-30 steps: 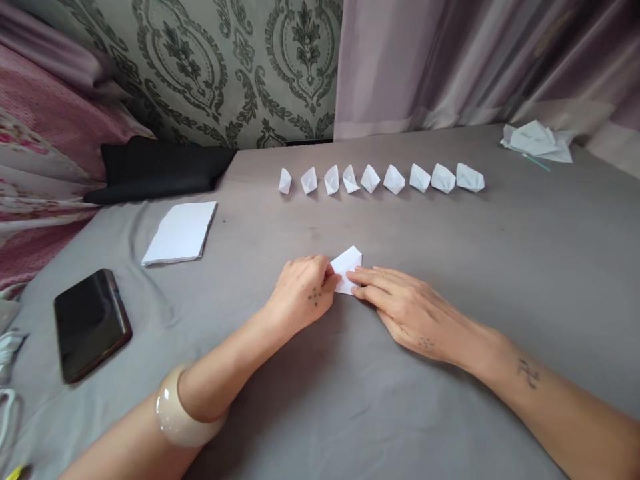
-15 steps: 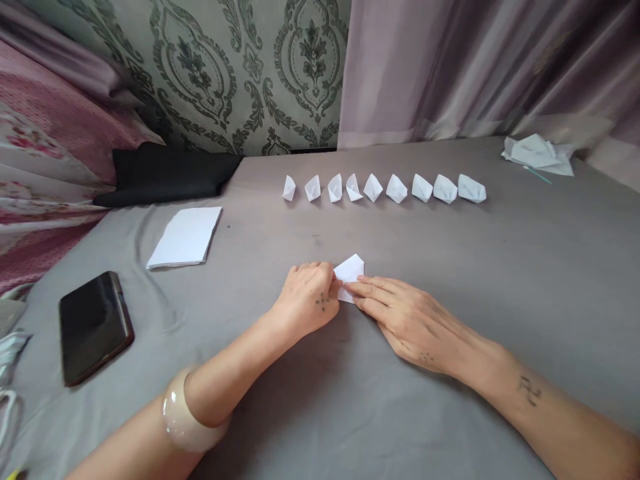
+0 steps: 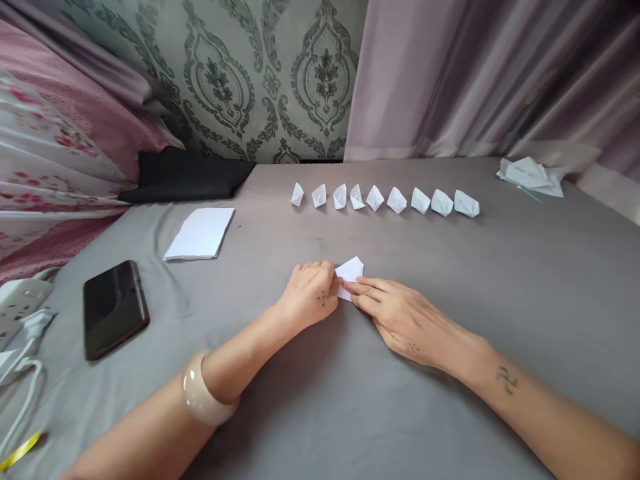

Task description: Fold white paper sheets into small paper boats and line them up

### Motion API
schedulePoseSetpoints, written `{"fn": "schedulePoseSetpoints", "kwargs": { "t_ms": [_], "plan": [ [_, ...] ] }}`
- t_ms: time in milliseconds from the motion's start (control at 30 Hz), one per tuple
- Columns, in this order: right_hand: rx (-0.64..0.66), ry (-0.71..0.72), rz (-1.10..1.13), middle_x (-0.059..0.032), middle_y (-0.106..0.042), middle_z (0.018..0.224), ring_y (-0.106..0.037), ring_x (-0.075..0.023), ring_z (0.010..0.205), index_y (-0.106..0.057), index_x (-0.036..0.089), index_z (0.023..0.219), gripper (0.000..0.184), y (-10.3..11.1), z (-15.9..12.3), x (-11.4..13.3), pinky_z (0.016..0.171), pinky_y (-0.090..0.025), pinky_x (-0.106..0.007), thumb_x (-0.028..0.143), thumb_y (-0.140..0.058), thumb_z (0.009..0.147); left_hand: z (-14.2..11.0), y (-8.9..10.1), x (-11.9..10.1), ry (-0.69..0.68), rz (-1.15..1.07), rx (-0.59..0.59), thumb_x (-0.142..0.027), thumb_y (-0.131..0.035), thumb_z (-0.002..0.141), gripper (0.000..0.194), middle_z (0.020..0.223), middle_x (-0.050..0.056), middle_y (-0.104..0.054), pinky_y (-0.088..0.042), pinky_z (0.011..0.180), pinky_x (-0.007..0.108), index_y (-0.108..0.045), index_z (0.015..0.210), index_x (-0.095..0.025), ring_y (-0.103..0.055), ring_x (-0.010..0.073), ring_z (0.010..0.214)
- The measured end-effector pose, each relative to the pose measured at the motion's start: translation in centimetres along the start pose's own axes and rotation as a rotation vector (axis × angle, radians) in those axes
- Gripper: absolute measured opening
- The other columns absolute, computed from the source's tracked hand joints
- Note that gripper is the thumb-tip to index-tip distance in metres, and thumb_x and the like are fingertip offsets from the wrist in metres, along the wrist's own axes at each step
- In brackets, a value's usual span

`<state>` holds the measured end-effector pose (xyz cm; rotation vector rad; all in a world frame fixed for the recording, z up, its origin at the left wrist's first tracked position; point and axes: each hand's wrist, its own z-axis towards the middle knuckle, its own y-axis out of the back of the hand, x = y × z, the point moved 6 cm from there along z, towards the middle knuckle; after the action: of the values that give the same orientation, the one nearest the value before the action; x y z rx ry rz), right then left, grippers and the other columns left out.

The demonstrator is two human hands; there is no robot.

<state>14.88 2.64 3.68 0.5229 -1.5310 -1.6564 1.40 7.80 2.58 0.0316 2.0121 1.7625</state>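
Note:
A small piece of folded white paper [image 3: 352, 269] lies on the grey cloth between my hands. My left hand [image 3: 311, 293] is closed at its left edge, pinching it with fingertips that are mostly hidden. From the right, my right hand [image 3: 395, 313] rests with fingers stretched out, the tips pressing on the paper's lower right part. Beyond the hands stands a row of several folded white paper pieces [image 3: 397, 200], each with raised, pointed sides.
At left lie a stack of white paper [image 3: 201, 233] and a dark phone [image 3: 115, 307]. A power strip [image 3: 20, 300] with a plugged cable and a yellow strip [image 3: 21, 452] sit at the left edge. Black cloth [image 3: 190, 177] is behind; crumpled white material [image 3: 531, 175] lies far right.
The camera view has shifted a little, so more of the power strip and yellow strip shows at left. Both hands keep nearly the same hold on the folded paper.

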Motion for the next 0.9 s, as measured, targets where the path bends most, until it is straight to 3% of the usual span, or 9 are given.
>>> {"fn": "schedulePoseSetpoints", "kwargs": {
  "t_ms": [133, 233, 300, 467, 600, 800, 900],
  "plan": [
    [0.022, 0.019, 0.001, -0.0048, -0.052, 0.138, -0.048, -0.023, 0.126, -0.054, 0.018, 0.126, 0.055, 0.3, 0.1, 0.0, 0.1, -0.048, -0.043, -0.004, -0.039, 0.079, -2.1, 2.0, 0.1, -0.101, -0.023, -0.183, -0.022, -0.028, 0.096, 0.032, 0.096, 0.011, -0.064, -0.045, 0.076, 0.033, -0.058, 0.099, -0.015, -0.059, 0.0208, 0.089],
    [0.011, 0.044, 0.006, -0.0064, -0.052, 0.138, -0.048, -0.0234, 0.126, -0.052, 0.018, 0.129, 0.053, 0.3, 0.1, 0.0, 0.1, -0.048, -0.044, -0.001, -0.04, 0.081, -5.2, 1.7, -2.2, -0.306, 0.084, -0.15, -0.029, -0.029, 0.098, 0.037, 0.121, 0.012, -0.061, -0.042, 0.094, 0.039, -0.056, 0.118, -0.015, -0.056, 0.0239, 0.11],
    [-0.01, 0.056, 0.002, -0.008, -0.053, 0.137, -0.047, -0.024, 0.126, -0.051, 0.016, 0.131, 0.05, 0.2, 0.1, 0.1, 0.101, -0.047, -0.044, 0.002, -0.041, 0.083, -7.0, 0.8, -3.5, -0.368, 0.132, -0.15, -0.04, -0.032, 0.097, 0.049, 0.139, 0.016, -0.048, -0.031, 0.109, 0.043, -0.045, 0.133, -0.01, -0.042, 0.0274, 0.131],
    [-0.025, 0.053, -0.009, -0.0081, -0.054, 0.136, -0.048, -0.0237, 0.126, -0.056, 0.015, 0.124, 0.044, -0.2, 0.0, -0.1, 0.101, -0.047, -0.044, 0.003, -0.04, 0.084, -8.1, -1.9, -4.1, -0.319, 0.166, -0.099, -0.053, -0.028, 0.095, 0.068, 0.152, 0.016, -0.027, -0.018, 0.118, 0.041, -0.026, 0.146, -0.008, -0.02, 0.0253, 0.143],
    [-0.018, 0.046, -0.014, -0.0066, -0.054, 0.136, -0.048, -0.0235, 0.126, -0.059, 0.016, 0.119, 0.043, -0.3, 0.1, -0.2, 0.102, -0.047, -0.043, 0.003, -0.04, 0.083, -7.9, -2.3, -3.6, -0.318, 0.171, -0.055, -0.056, -0.025, 0.095, 0.072, 0.153, 0.014, -0.022, -0.013, 0.119, 0.039, -0.022, 0.147, -0.008, -0.014, 0.0239, 0.144],
    [0.006, 0.036, -0.051, -0.0053, -0.053, 0.137, -0.047, -0.022, 0.126, -0.053, 0.014, 0.128, 0.047, -0.5, 0.0, -0.2, 0.104, -0.045, -0.04, 0.003, -0.039, 0.084, -7.8, -1.7, -3.2, -0.301, 0.169, -0.043, -0.055, -0.026, 0.095, 0.068, 0.153, 0.011, -0.026, -0.016, 0.119, 0.038, -0.027, 0.146, -0.011, -0.021, 0.0213, 0.142],
    [0.011, 0.028, -0.075, -0.0033, -0.052, 0.138, -0.046, -0.0212, 0.127, -0.053, 0.015, 0.128, 0.048, -0.4, 0.1, -0.2, 0.104, -0.045, -0.038, 0.003, -0.038, 0.084, -7.8, -1.2, -1.7, -0.229, 0.21, -0.09, -0.052, -0.028, 0.096, 0.063, 0.15, 0.01, -0.033, -0.021, 0.118, 0.039, -0.034, 0.144, -0.012, -0.027, 0.0212, 0.14]
  ]
}}
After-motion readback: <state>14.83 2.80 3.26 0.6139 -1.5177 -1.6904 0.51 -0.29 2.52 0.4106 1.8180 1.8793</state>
